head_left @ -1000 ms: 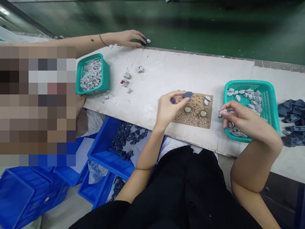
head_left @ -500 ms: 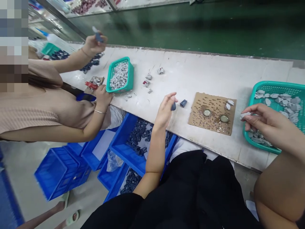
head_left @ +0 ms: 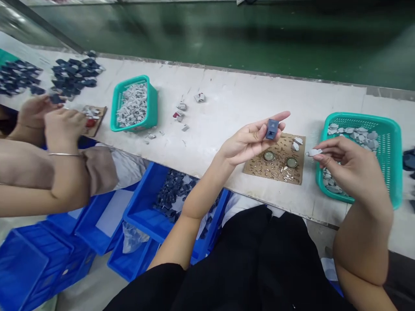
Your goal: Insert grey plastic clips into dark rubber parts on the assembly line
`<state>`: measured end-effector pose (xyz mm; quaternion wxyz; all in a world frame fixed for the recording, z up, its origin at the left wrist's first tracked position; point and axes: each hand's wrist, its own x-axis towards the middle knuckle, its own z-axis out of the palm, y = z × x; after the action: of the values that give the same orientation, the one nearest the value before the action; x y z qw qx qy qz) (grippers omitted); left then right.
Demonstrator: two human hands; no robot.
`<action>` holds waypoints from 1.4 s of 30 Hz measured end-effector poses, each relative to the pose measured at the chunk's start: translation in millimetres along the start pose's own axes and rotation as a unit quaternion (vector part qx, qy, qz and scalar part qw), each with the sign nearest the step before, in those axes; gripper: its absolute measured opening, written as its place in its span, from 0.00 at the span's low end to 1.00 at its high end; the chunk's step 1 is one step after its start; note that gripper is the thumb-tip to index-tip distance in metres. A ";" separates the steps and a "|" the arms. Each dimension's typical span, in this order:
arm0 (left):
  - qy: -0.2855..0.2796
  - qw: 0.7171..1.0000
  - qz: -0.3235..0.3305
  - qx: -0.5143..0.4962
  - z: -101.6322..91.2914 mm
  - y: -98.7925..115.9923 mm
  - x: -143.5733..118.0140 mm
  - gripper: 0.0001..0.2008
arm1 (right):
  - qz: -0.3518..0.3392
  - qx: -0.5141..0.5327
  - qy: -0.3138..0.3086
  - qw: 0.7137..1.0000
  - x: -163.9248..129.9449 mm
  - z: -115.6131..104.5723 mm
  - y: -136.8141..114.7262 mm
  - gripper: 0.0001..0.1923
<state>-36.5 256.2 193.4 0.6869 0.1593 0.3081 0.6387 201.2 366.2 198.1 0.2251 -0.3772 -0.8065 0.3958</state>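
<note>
My left hand (head_left: pixel 248 140) holds a small dark blue plastic part (head_left: pixel 272 129) between thumb and fingers, above the far left corner of a brown cardboard piece (head_left: pixel 254 167). In my right hand (head_left: pixel 353 168) a small light grey plastic piece (head_left: pixel 314 152) is pinched at the fingertips, near the left rim of a green basket (head_left: pixel 385 125). That basket holds several similar grey pieces (head_left: pixel 359 134). On the cardboard, dotted with shiny wet-looking marks, lie two round metal caps (head_left: pixel 269 156) and a few grey pieces (head_left: pixel 296 144).
A second green basket (head_left: pixel 151 103) full of small pale parts stands left, with loose bits (head_left: pixel 181 106) beside it. A co-worker's hands (head_left: pixel 63 125) work at far left near dark part piles (head_left: pixel 76 73). Blue crates (head_left: pixel 142 216) stand below the table edge.
My left hand has moved right with a dark blue part, over the cardboard. My right hand still pinches the grey piece. The view has shifted right; the co-worker's hands have come together.
</note>
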 end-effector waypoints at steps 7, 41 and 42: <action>0.124 0.974 0.016 0.190 -21.8 -14.8 26.2 0.19 | 0.016 -0.011 0.033 0.999 -2.8 -0.3 -6.0 0.07; 0.017 0.998 -0.065 -0.013 -13.7 -15.9 10.8 0.27 | -0.080 -0.236 -0.007 0.968 -6.1 20.7 -12.7 0.07; -0.006 0.999 -0.047 -0.018 -15.2 -16.6 10.8 0.27 | -0.075 -0.235 -0.008 0.969 -6.2 20.0 -13.2 0.06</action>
<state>-33.1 261.9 169.3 0.7206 0.1362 0.2994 0.6104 186.1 346.6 196.7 0.1524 -0.3548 -0.9046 0.1806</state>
